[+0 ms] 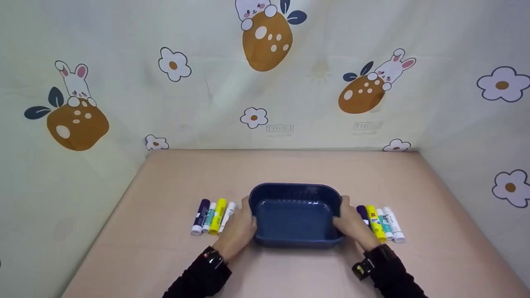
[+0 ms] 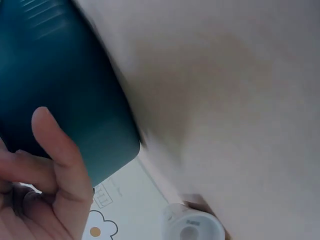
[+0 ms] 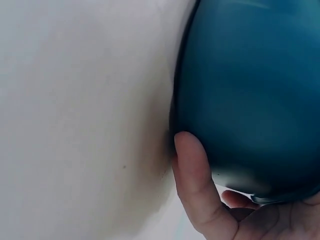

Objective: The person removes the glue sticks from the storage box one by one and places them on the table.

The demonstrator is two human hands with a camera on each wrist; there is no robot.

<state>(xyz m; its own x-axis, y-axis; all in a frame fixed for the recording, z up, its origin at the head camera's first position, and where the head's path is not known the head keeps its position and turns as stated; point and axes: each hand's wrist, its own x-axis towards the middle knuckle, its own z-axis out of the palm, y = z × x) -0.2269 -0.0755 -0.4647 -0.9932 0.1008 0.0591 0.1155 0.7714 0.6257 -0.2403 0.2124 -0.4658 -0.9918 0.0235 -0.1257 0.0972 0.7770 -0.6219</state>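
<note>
A dark blue rectangular basin point(image 1: 294, 223) with rounded corners sits at the middle of the table, nothing inside it. My left hand point(image 1: 239, 227) grips its left end, and my right hand point(image 1: 352, 221) holds the right end. In the left wrist view, the thumb and fingers of the left hand point(image 2: 55, 175) lie against the basin's outer wall point(image 2: 65, 70). The right wrist view has the right hand point(image 3: 210, 200) at the lower edge of the blue wall point(image 3: 250, 100).
Left of the basin lie several glue sticks: purple point(image 1: 201, 216), teal, yellow point(image 1: 218, 216) and white. A similar row to the right has purple, yellow point(image 1: 376, 223), teal and white point(image 1: 393, 225) sticks, partly behind my right hand. Patterned cloth walls point(image 1: 207, 103) enclose the table point(image 1: 265, 165).
</note>
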